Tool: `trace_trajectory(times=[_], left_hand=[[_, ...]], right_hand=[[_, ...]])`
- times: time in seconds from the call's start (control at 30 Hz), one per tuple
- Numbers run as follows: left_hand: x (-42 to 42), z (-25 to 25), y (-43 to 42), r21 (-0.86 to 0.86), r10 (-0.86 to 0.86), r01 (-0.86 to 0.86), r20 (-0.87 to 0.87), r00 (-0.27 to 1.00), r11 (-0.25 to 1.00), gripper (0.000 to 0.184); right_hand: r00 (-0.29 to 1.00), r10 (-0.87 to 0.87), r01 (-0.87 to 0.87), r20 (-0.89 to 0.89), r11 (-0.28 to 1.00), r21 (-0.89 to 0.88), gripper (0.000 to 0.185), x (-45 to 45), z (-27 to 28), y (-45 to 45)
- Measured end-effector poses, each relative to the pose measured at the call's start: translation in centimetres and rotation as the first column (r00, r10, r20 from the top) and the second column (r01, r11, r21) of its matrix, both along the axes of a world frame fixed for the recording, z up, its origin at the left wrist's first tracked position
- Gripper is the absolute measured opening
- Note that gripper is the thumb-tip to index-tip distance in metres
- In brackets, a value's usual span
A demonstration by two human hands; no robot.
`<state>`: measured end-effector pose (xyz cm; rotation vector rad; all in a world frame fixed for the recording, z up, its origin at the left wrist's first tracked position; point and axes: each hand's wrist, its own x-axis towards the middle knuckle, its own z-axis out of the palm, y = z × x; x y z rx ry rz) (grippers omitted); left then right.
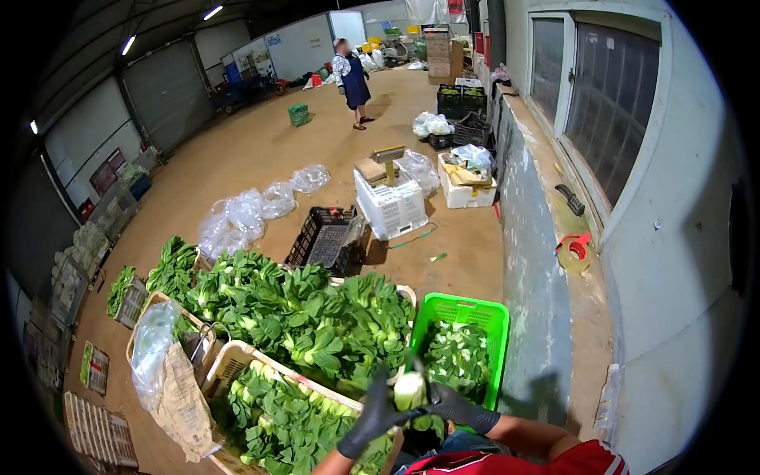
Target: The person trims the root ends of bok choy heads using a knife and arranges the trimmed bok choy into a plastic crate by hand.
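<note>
Both my hands wear dark gloves and meet low in the view. A head of bok choy (410, 391), pale base upward and leaves hanging down, is between them. My right hand (456, 408) grips it from the right; a dark narrow shape stands beside the base, and I cannot make out whether it is a finger or a tool. On the other side, my left hand (380, 413) has its fingers stretched up and thumb apart, close to the bok choy. A crate of heaped bok choy (317, 317) lies beyond, with a second crate of bok choy (285, 419) nearer left.
At right, a bright green basket (499, 340) contains loose leaves against the low wall (538, 317). Past the crates are a black crate (324, 237), a scale (388, 158) on a white crate (392, 210) and plastic bags (237, 222). A person (351, 83) stands farther off.
</note>
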<state>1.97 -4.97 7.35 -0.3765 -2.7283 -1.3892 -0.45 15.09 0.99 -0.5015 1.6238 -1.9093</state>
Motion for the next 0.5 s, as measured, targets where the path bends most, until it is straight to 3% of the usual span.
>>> trace_trajectory(times=[0.03, 0.07, 0.1, 0.13, 0.17, 0.2, 0.23, 0.27, 0.3, 0.37, 0.43, 0.47, 0.5], left_hand=[[-1.6, 1.5, -1.1, -0.134, 0.024, -0.05, -0.195, 0.981, 0.99, 0.126], [-2.9, 5.6, -1.9, -0.273, 0.118, -0.272, -0.472, 0.873, 0.923, 0.135], [-4.2, 10.7, -2.8, -0.233, 0.103, -0.387, -0.729, 0.677, 0.892, 0.139], [-5.4, 15.8, -2.8, -0.197, 0.071, -0.396, -0.82, 0.568, 0.897, 0.134], [-6.6, 20.0, -2.3, -0.151, 0.031, -0.327, -0.871, 0.491, 0.933, 0.129], [-7.7, 23.2, -1.6, -0.118, -0.003, -0.243, -0.904, 0.428, 0.963, 0.124], [-8.5, 24.8, -0.7, -0.093, -0.026, -0.145, -0.914, 0.406, 0.985, 0.119], [-9.4, 25.2, 0.3, -0.072, -0.047, -0.041, -0.9, 0.433, 0.997, 0.114], [-9.8, 24.3, 1.3, -0.034, -0.089, 0.117, -0.859, 0.504, 0.993, 0.099], [-8.9, 19.4, 3.1, 0.054, -0.128, 0.206, -0.622, 0.772, 0.977, 0.085], [-7.5, 12.2, 4.8, 0.007, -0.136, 0.148, -0.354, 0.925, 0.989, 0.078], [-6.9, 9.1, 5.6, 0.166, -0.191, 0.219, -0.173, 0.966, 0.961, 0.076], [-6.2, 6.5, 6.2, 0.329, -0.259, 0.245, -0.001, 0.966, 0.912, 0.074]], right_hand=[[0.994, -0.093, 0.088, 0.053, 0.993, 0.08, 0.062, -0.1, 1.9, 1.2], [0.992, -0.12, 0.123, -0.041, 0.987, 0.099, 0.058, -1.0, 3.4, 2.5], [0.977, -0.211, 0.211, 0.007, 0.977, -0.013, 0.051, -1.4, 2.8, 3.8], [0.943, -0.324, 0.33, -0.078, 0.941, 0.078, 0.045, -1.2, 4.7, 5.1], [0.938, -0.342, 0.34, -0.066, 0.94, -0.032, 0.046, -1.8, 3.8, 6.5], [0.918, -0.364, 0.387, -0.158, 0.91, 0.147, 0.046, -1.8, 4.4, 7.6], [0.895, -0.434, 0.445, -0.103, 0.883, 0.148, 0.051, -1.6, 4.9, 8.3], [0.858, -0.499, 0.509, 0.122, 0.857, -0.082, 0.059, -1.9, 2.4, 9.0], [0.823, -0.55, 0.565, 0.141, 0.817, -0.112, 0.066, -1.8, 3.7, 8.6], [0.833, -0.545, 0.551, -0.091, 0.831, 0.07, 0.056, -2.2, 5.0, 8.2], [0.852, -0.472, 0.497, -0.227, 0.865, 0.067, 0.055, -2.0, 6.8, 6.8], [0.847, -0.371, 0.456, -0.38, 0.875, 0.161, 0.059, -2.3, 6.2, 6.6], [0.854, -0.368, 0.439, -0.367, 0.888, 0.133, 0.061, -2.1, 7.7, 4.8]])
